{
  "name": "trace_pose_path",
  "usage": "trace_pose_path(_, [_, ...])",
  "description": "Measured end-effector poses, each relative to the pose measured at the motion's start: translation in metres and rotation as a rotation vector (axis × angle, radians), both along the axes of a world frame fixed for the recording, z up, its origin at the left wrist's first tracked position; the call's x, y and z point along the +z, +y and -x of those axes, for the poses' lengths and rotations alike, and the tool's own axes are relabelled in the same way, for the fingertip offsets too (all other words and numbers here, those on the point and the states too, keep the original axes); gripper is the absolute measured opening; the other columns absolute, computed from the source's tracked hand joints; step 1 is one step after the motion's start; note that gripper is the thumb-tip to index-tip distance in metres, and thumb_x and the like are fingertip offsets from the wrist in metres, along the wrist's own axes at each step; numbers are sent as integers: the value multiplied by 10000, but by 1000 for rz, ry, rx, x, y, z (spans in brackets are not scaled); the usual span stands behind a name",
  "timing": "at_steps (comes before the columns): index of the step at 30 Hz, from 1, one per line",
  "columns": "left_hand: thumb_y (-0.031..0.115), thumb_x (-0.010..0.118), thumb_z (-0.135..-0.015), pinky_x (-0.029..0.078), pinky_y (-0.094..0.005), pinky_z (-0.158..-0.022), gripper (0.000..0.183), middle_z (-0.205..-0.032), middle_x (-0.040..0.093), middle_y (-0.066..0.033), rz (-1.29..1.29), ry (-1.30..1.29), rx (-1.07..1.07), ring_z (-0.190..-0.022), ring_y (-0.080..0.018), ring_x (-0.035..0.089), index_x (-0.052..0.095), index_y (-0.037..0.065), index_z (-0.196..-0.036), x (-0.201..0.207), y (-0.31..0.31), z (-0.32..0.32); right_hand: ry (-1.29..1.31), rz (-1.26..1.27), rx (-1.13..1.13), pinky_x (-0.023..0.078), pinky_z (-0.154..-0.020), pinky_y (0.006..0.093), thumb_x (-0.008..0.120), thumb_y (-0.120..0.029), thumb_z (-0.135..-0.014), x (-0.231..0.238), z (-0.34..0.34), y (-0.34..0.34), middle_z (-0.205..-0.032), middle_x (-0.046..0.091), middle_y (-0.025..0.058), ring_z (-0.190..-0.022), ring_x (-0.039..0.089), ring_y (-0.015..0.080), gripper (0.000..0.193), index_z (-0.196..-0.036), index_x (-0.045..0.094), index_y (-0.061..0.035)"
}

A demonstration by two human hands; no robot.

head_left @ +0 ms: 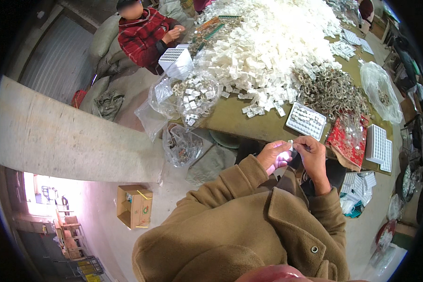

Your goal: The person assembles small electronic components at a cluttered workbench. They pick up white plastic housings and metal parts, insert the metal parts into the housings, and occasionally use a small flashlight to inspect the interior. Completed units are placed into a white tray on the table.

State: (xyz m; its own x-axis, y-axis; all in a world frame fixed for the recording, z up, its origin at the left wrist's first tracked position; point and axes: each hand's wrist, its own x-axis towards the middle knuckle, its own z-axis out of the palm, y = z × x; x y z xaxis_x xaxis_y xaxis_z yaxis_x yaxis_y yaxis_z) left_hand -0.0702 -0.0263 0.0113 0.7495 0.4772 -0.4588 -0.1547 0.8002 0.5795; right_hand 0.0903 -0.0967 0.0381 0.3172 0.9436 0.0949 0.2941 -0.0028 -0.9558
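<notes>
My left hand (275, 156) and my right hand (313, 152) meet just off the near table edge, in front of my body. The fingertips of the left one grip a small white plastic piece (291, 145). Pinched against it are the fingers of my right hand; whatever they hold is too small to make out. Just beyond the hands lies a white tray (307, 122) with rows of round slots, several of them filled with small parts. Loose white plastic pieces (263, 61) form a large heap past the tray, and a pile of small metal parts (331, 91) lies to its right.
Clear bags of parts (195, 96) sit at the table's left corner. A red patterned cloth (345, 141) and stacked white trays (377, 144) lie at the right. Another person (143, 37) works at the far left. A cardboard box (134, 207) stands on the floor.
</notes>
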Motion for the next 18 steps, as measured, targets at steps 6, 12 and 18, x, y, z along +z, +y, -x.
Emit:
trace_pose_path(6, [279,594,-942,496,-207,-531,178,-797,593,5,435,-232,59,-675,-94,581,589,109,-996,-17,1,-2,454,44,-57,487,-748,246,658,-18,-834,-11,8,11,-895,685,45,-794,603,100,114,-918,689,52])
trace_pose_path(12, [256,570,-957,507,-228,-564,180,-807,598,-14,465,-283,20,-723,-126,604,588,84,-1003,-28,4,1,445,-38,-51,472,-717,239,628,-62,-879,-25,8,4,-844,648,18,-790,572,82,98,-923,653,23])
trace_pose_path(18, [267,576,-958,502,-225,-593,190,-815,583,9,370,-95,11,-732,-99,581,565,94,-1034,-16,5,-2,522,-31,15,476,-732,245,649,-41,-862,-31,0,5,-844,662,20,-793,581,86,63,-894,659,13])
